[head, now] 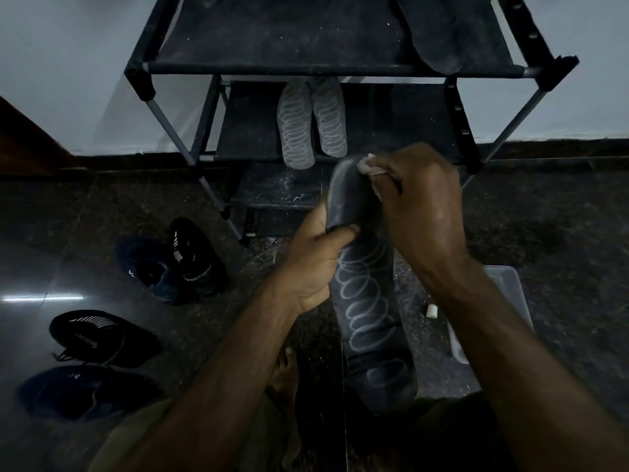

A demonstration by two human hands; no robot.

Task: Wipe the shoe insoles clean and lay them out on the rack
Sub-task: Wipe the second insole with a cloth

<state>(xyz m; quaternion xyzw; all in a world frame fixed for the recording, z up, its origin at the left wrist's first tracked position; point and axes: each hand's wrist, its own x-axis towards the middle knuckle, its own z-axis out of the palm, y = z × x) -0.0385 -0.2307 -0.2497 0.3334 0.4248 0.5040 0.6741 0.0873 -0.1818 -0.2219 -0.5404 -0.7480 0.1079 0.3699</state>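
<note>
Two pairs of dark shoes sit on the floor at the left. The left hand grips a dark insole scrawled with chalky loops, held in front of the rack. The right hand pinches a small white cloth against the insole's far end. Two looped insoles lie on the middle shelf.

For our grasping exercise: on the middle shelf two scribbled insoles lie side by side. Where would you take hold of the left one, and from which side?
Grip the left insole at its near rounded end, coming from the front of the rack. That end sticks out past the shelf edge, so fingers can pinch it above and below. Its right side lies against the other insole, and the top shelf covers its far end.
</note>
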